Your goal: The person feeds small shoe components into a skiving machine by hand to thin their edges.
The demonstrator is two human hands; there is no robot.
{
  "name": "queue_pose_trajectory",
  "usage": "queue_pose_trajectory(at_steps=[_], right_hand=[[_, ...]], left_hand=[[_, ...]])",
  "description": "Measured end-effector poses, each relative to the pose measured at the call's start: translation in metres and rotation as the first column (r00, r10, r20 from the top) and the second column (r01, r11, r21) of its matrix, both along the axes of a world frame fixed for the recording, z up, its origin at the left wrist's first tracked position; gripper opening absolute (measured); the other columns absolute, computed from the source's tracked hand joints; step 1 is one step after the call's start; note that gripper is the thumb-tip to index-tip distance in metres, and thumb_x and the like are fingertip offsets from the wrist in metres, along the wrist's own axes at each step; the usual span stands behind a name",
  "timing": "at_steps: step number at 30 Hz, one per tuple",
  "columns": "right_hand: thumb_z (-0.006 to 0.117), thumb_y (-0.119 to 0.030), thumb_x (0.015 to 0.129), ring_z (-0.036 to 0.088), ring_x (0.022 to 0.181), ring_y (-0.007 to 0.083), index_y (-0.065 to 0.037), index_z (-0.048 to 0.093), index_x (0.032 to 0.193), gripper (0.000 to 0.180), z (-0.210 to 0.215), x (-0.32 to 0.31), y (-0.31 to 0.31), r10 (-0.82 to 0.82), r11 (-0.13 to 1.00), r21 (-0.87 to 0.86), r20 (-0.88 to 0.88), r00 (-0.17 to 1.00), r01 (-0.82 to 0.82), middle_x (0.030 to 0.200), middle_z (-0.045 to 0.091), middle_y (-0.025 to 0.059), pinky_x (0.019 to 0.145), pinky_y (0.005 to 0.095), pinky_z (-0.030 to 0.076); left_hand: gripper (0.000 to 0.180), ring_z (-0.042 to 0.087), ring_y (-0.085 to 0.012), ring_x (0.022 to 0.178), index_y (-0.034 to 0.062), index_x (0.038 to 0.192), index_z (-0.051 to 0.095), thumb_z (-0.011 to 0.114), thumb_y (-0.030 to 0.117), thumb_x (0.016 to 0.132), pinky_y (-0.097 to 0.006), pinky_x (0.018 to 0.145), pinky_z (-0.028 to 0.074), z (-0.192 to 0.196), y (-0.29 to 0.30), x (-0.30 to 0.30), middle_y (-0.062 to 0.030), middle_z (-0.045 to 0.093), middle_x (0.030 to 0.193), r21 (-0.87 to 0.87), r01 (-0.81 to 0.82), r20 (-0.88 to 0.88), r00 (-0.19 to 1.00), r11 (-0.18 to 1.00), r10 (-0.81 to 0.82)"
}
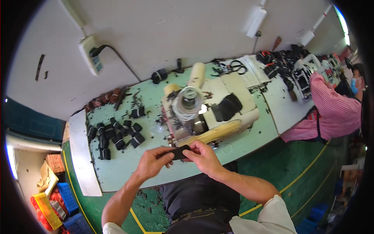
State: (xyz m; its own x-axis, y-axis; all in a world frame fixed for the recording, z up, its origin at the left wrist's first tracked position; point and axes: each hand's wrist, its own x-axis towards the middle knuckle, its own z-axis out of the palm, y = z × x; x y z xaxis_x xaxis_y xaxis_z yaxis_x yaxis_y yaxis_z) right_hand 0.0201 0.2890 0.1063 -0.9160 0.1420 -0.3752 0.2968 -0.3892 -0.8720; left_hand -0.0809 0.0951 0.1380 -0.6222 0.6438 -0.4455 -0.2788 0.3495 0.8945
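A small flat black piece (179,152), which looks like cloth or strap material, is stretched between my two hands at the near edge of the table. My left hand (152,163) pinches its left end between thumb and fingers. On the other end, my right hand (205,159) has its thumb and fingers closed. Just beyond my hands stands a cream-coloured machine (249,116) with a clear round plastic container (187,102) on it. A stack of black pieces (227,108) lies on the machine's flat top, right of the container.
Several tied black bundles (118,141) lie on the green table (128,171) at left. Scissors (237,67) and papers are at the back. A co-worker in a pink striped top (335,105) sits at right. Blue and yellow crates (47,210) stand on the floor at lower left.
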Motion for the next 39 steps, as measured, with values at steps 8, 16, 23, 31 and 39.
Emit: queue_pose_trajectory(at_steps=[8, 16, 23, 31, 39], right_hand=[[0.068, -0.01, 0.091, 0.067, 0.08, 0.0268, -0.001, 0.061, 0.114, 0.025, 0.021, -0.019, 0.084, 0.181, 0.545, 0.837, -0.06, 0.982, -0.049, 0.093, 0.063, 0.014, 0.071, 0.038, 0.054], [0.066, -0.006, 0.088, 0.063, 0.088, 0.0372, -0.002, 0.061, 0.113, 0.025, 0.026, -0.038, 0.078, 0.303, 0.289, 0.957, -0.087, 0.949, -0.005, 0.1, 0.06, 0.0164, 0.077, 0.0459, 0.05], [0.065, -0.005, 0.087, 0.062, 0.093, 0.0362, -0.003, 0.065, 0.1, 0.013, 0.029, -0.03, 0.096, 0.307, 0.419, 0.882, 0.086, 0.948, -0.216, 0.101, 0.061, 0.0161, 0.081, 0.0433, 0.05], [0.065, -0.003, 0.086, 0.062, 0.093, 0.0364, -0.005, 0.064, 0.108, 0.022, 0.024, -0.039, 0.079, 0.31, 0.417, 0.903, -0.033, 0.95, -0.105, 0.1, 0.061, 0.016, 0.081, 0.0429, 0.05], [0.066, -0.005, 0.086, 0.063, 0.091, 0.0372, -0.004, 0.064, 0.105, 0.019, 0.032, -0.03, 0.097, 0.309, 0.429, 0.882, 0.059, 0.949, -0.195, 0.097, 0.061, 0.0161, 0.081, 0.0442, 0.05]], left_hand=[[0.032, 0.052, -0.0076, 0.056, 0.0009, 0.107, 0.073, 0.069, 0.029, 0.092, -0.024, 0.05, 0.04, 0.005, 0.038, -0.048, -0.0018, 0.063, 0.068, -0.362, 0.127, -0.055, 0.986, 0.924, -0.158], [0.029, 0.057, -0.0084, 0.058, -0.0016, 0.106, 0.073, 0.069, 0.024, 0.093, -0.025, 0.052, 0.046, 0.007, 0.057, -0.052, -0.0027, 0.064, 0.069, -0.257, 0.099, 0.044, 0.995, 0.961, -0.091], [0.026, 0.058, -0.0087, 0.059, -0.0027, 0.103, 0.073, 0.069, 0.021, 0.093, -0.024, 0.051, 0.045, 0.007, 0.044, -0.058, -0.0027, 0.065, 0.071, -0.348, 0.132, 0.044, 0.991, 0.928, -0.125], [0.026, 0.058, -0.0086, 0.058, -0.0026, 0.104, 0.073, 0.069, 0.021, 0.093, -0.024, 0.05, 0.045, 0.004, 0.054, -0.054, -0.0028, 0.066, 0.072, -0.24, 0.069, 0.079, 0.996, 0.968, -0.051], [0.025, 0.059, -0.0097, 0.058, -0.0034, 0.104, 0.073, 0.07, 0.018, 0.092, -0.025, 0.05, 0.049, 0.005, 0.049, -0.056, -0.0043, 0.067, 0.076, -0.388, 0.046, 0.001, 0.999, 0.921, -0.05]])
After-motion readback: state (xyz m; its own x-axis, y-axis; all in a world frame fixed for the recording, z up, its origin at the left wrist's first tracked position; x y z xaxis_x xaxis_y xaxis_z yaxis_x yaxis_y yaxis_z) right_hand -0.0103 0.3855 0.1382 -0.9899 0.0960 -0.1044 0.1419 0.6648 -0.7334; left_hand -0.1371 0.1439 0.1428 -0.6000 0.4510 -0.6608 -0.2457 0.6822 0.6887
